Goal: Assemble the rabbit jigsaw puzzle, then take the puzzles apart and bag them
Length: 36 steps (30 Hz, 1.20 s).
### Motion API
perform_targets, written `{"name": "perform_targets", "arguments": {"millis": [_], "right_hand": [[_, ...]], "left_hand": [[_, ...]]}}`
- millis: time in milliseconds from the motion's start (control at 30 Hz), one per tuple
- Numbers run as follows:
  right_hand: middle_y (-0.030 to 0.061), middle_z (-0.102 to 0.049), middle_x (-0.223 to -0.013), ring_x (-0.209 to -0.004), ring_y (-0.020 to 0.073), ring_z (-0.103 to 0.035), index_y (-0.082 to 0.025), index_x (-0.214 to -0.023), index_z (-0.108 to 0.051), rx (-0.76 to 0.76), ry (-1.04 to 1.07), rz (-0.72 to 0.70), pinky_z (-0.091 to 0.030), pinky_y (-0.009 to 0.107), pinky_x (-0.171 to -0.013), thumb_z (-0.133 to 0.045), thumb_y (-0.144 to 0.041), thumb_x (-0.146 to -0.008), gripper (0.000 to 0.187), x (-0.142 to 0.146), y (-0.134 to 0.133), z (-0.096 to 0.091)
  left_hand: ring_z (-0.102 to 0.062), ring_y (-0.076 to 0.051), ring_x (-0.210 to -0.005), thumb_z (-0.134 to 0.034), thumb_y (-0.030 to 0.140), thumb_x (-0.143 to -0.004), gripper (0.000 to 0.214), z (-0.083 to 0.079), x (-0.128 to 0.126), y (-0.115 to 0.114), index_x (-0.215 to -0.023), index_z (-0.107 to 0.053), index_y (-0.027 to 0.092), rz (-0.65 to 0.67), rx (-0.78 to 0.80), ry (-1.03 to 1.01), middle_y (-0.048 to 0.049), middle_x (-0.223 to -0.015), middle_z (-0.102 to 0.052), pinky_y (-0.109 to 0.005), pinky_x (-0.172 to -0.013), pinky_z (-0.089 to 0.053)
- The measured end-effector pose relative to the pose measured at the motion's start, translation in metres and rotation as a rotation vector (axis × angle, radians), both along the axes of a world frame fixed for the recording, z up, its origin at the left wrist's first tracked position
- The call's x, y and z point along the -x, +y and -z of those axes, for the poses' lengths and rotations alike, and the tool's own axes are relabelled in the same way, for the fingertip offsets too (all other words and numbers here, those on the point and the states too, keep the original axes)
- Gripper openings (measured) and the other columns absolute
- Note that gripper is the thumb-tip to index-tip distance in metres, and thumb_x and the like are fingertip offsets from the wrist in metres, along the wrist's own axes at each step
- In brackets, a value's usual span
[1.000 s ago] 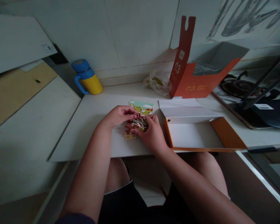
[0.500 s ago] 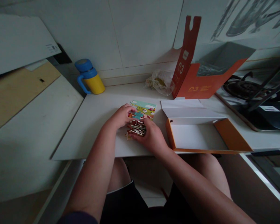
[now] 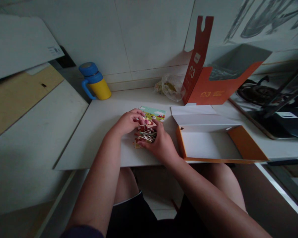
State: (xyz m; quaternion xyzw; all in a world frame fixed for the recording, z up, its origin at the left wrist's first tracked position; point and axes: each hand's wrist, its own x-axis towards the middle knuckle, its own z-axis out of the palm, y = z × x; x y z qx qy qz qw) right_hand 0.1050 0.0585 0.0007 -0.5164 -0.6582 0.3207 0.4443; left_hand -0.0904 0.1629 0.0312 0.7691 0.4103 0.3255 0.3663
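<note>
A thick bunch of jigsaw puzzle pieces [image 3: 147, 135], their pale edges facing up, is gripped between the thumb and fingers of my right hand [image 3: 162, 140]. My left hand [image 3: 130, 121] is at the bunch's far left side, fingers bent and pressed at its top pieces; a pinkish piece shows by the fingertips. Beyond both hands lies a joined puzzle picture [image 3: 155, 113] with a pale blue sky, green field and small red car. Its near part is hidden by my hands and the bunch. Another piece [image 3: 137, 144] shows below the bunch on the white table.
Right of my hands stands an open orange-sided box [image 3: 248, 143] with a white inside. Behind it are a tall orange carton [image 3: 215, 87] and a plastic bag [image 3: 172, 87]. A blue and yellow flask [image 3: 99, 86] stands back left; a black stove [image 3: 270, 99] is far right.
The teal piece seen by my left fingertips is out of sight, and a pinkish one shows there now. My left hand has shifted slightly; my right hand still grips the bunch.
</note>
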Motion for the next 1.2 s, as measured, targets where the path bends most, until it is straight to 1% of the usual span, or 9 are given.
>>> {"name": "perform_targets", "arguments": {"millis": [167,267,367,500,633,700,833,967,1200], "right_hand": [[0.0222,-0.072,-0.131,-0.119,0.0369,-0.072,-0.013,-0.156,-0.044,0.012,-0.05,0.022,-0.058,0.051,-0.1,-0.095,-0.041,-0.069,0.104,0.001,0.001,-0.002],[0.0178,-0.072,-0.132,-0.12,0.0338,-0.071,-0.02,-0.147,-0.052,-0.054,-0.022,0.011,-0.057,0.051,-0.104,-0.095,-0.038,-0.072,0.088,0.001,0.0,-0.004],[0.0146,-0.067,-0.131,-0.12,0.0313,-0.068,-0.023,-0.136,-0.06,-0.131,-0.034,0.024,-0.057,0.05,-0.106,-0.096,-0.034,-0.073,0.073,0.001,-0.001,-0.004],[0.0152,-0.058,-0.127,-0.119,0.0329,-0.065,-0.022,-0.126,-0.067,-0.149,-0.109,0.095,-0.057,0.053,-0.107,-0.098,-0.038,-0.072,0.064,0.002,-0.001,-0.001],[0.0147,-0.058,-0.125,-0.117,0.0341,-0.066,-0.022,-0.119,-0.067,-0.165,-0.146,0.104,-0.058,0.055,-0.106,-0.097,-0.043,-0.074,0.058,0.003,-0.001,0.002],[0.0133,-0.061,-0.121,-0.115,0.0338,-0.066,-0.022,-0.115,-0.065,-0.167,-0.16,0.082,-0.059,0.053,-0.104,-0.095,-0.042,-0.076,0.053,0.003,0.0,0.001],[0.0129,-0.065,-0.117,-0.113,0.0326,-0.067,-0.022,-0.112,-0.062,-0.171,-0.167,0.056,-0.059,0.05,-0.101,-0.093,-0.04,-0.079,0.049,0.003,0.0,-0.001],[0.0142,-0.068,-0.12,-0.116,0.0338,-0.067,-0.022,-0.115,-0.062,-0.168,-0.185,0.043,-0.057,0.05,-0.099,-0.091,-0.039,-0.08,0.049,0.002,0.001,0.0],[0.0114,-0.075,-0.109,-0.104,0.0316,-0.071,-0.022,-0.113,-0.063,-0.104,-0.218,-0.001,-0.057,0.045,-0.09,-0.088,-0.041,-0.081,0.045,0.002,-0.001,0.0]], "left_hand": [[-0.074,-0.023,-0.101,-0.068,0.012,-0.072,0.017,-0.003,0.0,-0.002,-0.074,-0.081,0.022,0.168,0.096,-0.024,-0.0068,-0.099,-0.08,-0.04,-0.101,-0.055],[-0.076,-0.025,-0.105,-0.066,0.017,-0.076,0.013,-0.007,0.001,-0.008,-0.075,-0.079,0.021,0.144,0.169,-0.054,-0.0074,-0.099,-0.082,-0.042,-0.104,-0.055],[-0.077,-0.025,-0.096,-0.067,0.02,-0.078,0.003,-0.01,0.0,-0.013,-0.075,-0.067,0.021,0.088,0.287,-0.137,-0.0065,-0.09,-0.081,-0.041,-0.095,-0.057],[-0.074,-0.02,-0.084,-0.064,0.015,-0.079,0.009,-0.006,0.002,-0.008,-0.08,-0.058,0.022,-0.087,0.236,-0.239,-0.0052,-0.089,-0.079,-0.032,-0.079,-0.056],[-0.066,-0.017,-0.072,-0.068,0.015,-0.079,0.009,0.004,0.013,0.005,-0.083,-0.071,0.022,-0.357,0.004,-0.047,-0.0028,-0.086,-0.077,-0.027,-0.068,-0.051],[-0.067,-0.018,-0.074,-0.073,0.018,-0.08,0.009,0.007,0.016,0.008,-0.087,-0.076,0.023,-0.396,-0.045,0.012,-0.0028,-0.089,-0.078,-0.028,-0.07,-0.052],[-0.073,-0.021,-0.088,-0.075,0.03,-0.088,0.017,0.01,0.008,0.005,-0.102,-0.081,0.023,-0.219,0.04,-0.018,-0.006,-0.103,-0.082,-0.033,-0.084,-0.058],[-0.076,-0.022,-0.101,-0.066,0.025,-0.093,0.025,0.012,-0.001,-0.001,-0.113,-0.081,0.025,0.037,0.148,0.034,-0.0069,-0.114,-0.082,-0.038,-0.094,-0.058],[-0.074,-0.025,-0.114,-0.082,0.012,-0.074,0.036,0.009,0.002,0.005,-0.106,-0.085,0.03,0.161,-0.013,0.137,-0.005,-0.115,-0.082,-0.044,-0.112,-0.05]]}}
